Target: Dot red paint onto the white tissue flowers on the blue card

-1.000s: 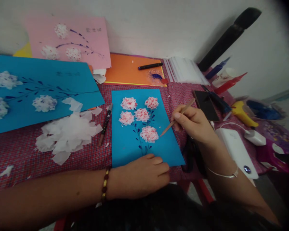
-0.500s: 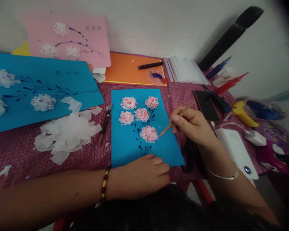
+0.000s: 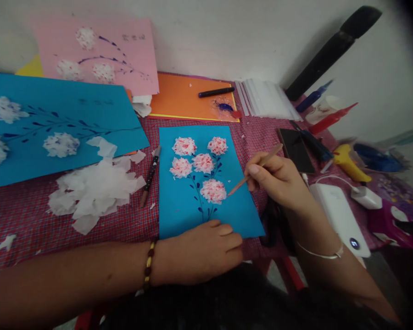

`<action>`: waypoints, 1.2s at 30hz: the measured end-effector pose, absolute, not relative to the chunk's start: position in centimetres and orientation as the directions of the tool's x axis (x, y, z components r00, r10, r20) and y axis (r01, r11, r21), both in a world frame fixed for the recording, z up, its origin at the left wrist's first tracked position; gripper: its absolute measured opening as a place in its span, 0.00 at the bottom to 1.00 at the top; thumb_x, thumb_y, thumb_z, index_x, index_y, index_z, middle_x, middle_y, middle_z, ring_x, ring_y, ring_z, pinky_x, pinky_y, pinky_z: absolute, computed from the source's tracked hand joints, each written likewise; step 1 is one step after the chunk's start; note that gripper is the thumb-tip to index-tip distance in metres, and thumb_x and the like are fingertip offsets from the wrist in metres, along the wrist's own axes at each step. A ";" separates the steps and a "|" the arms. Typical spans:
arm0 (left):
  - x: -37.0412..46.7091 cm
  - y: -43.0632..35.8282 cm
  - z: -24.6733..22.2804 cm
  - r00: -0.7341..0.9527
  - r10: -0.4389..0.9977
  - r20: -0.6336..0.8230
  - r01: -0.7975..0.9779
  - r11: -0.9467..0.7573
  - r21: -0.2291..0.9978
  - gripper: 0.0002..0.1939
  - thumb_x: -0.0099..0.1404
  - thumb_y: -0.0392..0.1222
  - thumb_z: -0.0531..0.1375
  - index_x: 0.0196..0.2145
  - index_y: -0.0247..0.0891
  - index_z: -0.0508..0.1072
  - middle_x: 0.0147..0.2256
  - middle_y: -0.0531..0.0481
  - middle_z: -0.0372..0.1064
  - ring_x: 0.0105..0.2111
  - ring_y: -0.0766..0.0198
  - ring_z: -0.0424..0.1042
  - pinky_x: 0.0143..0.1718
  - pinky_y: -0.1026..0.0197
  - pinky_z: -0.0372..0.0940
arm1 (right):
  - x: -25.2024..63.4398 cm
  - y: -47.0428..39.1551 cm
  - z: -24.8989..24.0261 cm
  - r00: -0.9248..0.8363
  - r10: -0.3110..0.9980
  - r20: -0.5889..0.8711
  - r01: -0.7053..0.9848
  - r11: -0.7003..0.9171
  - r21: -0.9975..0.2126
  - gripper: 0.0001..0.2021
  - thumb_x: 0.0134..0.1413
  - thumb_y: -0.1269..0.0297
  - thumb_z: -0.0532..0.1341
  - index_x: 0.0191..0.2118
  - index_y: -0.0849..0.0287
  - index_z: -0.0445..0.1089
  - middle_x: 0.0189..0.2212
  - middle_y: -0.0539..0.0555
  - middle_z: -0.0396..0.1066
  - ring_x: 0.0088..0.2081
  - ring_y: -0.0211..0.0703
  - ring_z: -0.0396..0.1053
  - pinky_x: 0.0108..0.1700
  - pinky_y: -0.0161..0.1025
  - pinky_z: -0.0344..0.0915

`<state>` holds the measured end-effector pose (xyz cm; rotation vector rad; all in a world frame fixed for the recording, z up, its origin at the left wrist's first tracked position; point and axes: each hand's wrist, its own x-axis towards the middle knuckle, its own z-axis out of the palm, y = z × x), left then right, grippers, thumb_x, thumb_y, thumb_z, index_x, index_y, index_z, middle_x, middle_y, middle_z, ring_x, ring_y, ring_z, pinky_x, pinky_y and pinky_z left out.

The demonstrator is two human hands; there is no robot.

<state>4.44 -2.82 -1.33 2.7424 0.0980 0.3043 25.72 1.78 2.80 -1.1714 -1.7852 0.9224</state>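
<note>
Pinching brown stick [image 3: 239,185] between thumb and fingers of right hand [image 3: 277,181], with tip right beside lowest of 5 red-and-white flowers [image 3: 213,191] on blue sheet [image 3: 172,211]; can't tell if touching. Resting left hand [image 3: 199,252] across near edge of same sheet, knuckles up, fingers curled; can't tell if pressed together underneath.

Looking at containers, far right of counter [image 3: 30,233]: paper cup [image 3: 325,108], between blue squeeze bottle [image 3: 311,98] and red squeeze bottle [image 3: 333,120]; can't see into cup. Further right, blurry tub [image 3: 401,160] with something blue inside, just past yellow object [image 3: 351,163]. Can't read fill in either bottle.

At back, on orange sheet [image 3: 182,98]: black pen [image 3: 216,92] plus dark blue smear [image 3: 225,107] on clear film. To left of blue sheet: patterned pen [image 3: 152,172], then loose pile of white paper pieces [image 3: 96,188], overlapping larger blue sheet [image 3: 103,121]. Near right forearm: white power bank [image 3: 340,217], lying flat.
</note>
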 end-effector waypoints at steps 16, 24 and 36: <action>4.3 -3.2 -1.5 0.967 0.149 0.208 0.067 -0.932 0.357 0.06 0.66 0.41 0.60 0.36 0.37 0.67 0.36 0.51 0.67 0.36 0.62 0.63 0.35 0.56 0.57 | 28.1 3.6 3.6 0.192 0.927 0.321 0.172 0.290 -0.941 0.10 0.59 0.57 0.59 0.31 0.57 0.68 0.19 0.46 0.65 0.19 0.32 0.62 0.21 0.32 0.59; 4.4 -3.2 -2.3 0.947 0.136 0.292 0.048 -0.956 0.291 0.08 0.63 0.42 0.62 0.34 0.38 0.67 0.34 0.52 0.67 0.35 0.61 0.65 0.33 0.57 0.57 | 29.3 13.0 4.4 0.335 0.882 0.332 0.279 0.243 -0.929 0.12 0.55 0.57 0.58 0.39 0.59 0.68 0.30 0.50 0.73 0.19 0.29 0.63 0.21 0.31 0.60; 5.2 -3.3 -4.6 0.925 0.128 0.357 0.029 -0.963 0.270 0.07 0.65 0.43 0.60 0.33 0.39 0.66 0.32 0.53 0.67 0.32 0.61 0.65 0.31 0.58 0.56 | 31.7 17.6 -1.8 0.456 0.878 0.145 0.239 0.036 -0.970 0.10 0.50 0.61 0.59 0.36 0.62 0.66 0.25 0.52 0.74 0.15 0.31 0.61 0.16 0.31 0.56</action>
